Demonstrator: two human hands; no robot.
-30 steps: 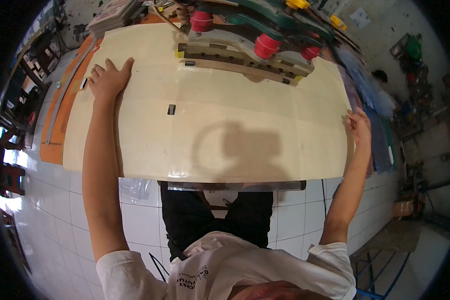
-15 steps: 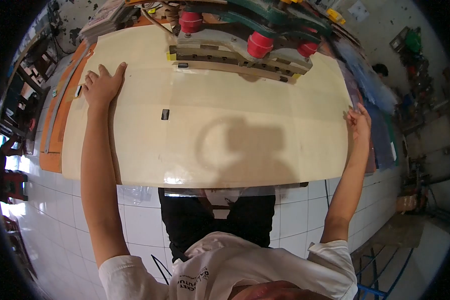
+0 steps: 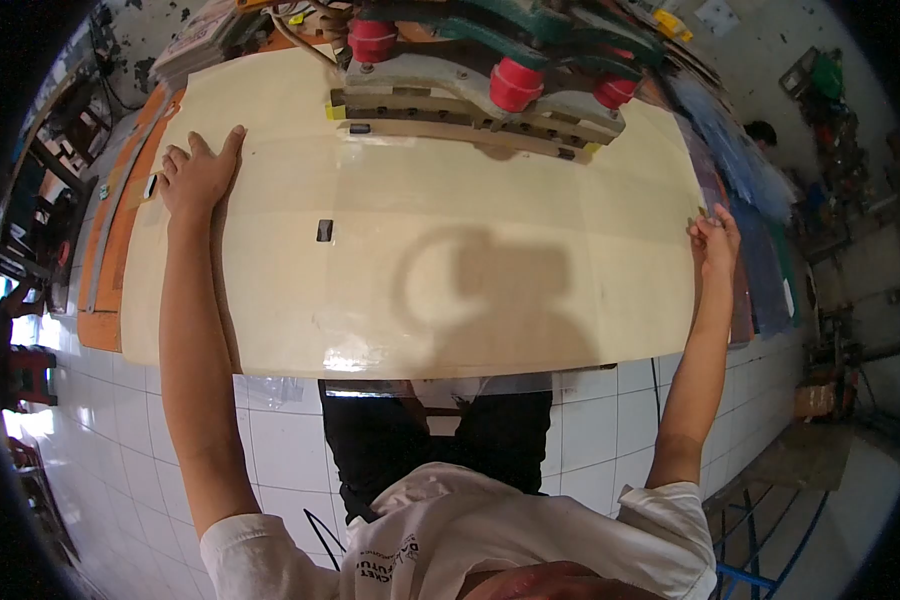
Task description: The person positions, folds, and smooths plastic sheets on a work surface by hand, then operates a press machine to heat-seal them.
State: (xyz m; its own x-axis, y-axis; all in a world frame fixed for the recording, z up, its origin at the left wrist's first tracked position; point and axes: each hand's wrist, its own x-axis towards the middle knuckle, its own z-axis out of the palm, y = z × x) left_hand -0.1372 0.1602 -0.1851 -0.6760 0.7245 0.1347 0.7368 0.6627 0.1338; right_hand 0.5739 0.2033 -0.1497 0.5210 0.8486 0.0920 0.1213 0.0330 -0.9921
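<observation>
A large cream sheet covers the work table, with a shadow falling across it. My left hand lies with spread fingers on the sheet's left part, near a small dark piece at the edge. At the sheet's right edge is my right hand, its fingers bent and drawn together; whatever is between them is too small to make out. A small black piece sits on the sheet between the hands. Above the sheet's far part stands a green machine with red cylinders and a long metal bar.
Stacked papers are at the back left, beside the orange board with a metal strip. Clear plastic sheets lie at the right. Another person's head shows beyond them. A blue metal frame stands at the lower right.
The view has shifted slightly, so the sheet and machine appear a little further left. Both hands keep nearly the same places on the sheet.
</observation>
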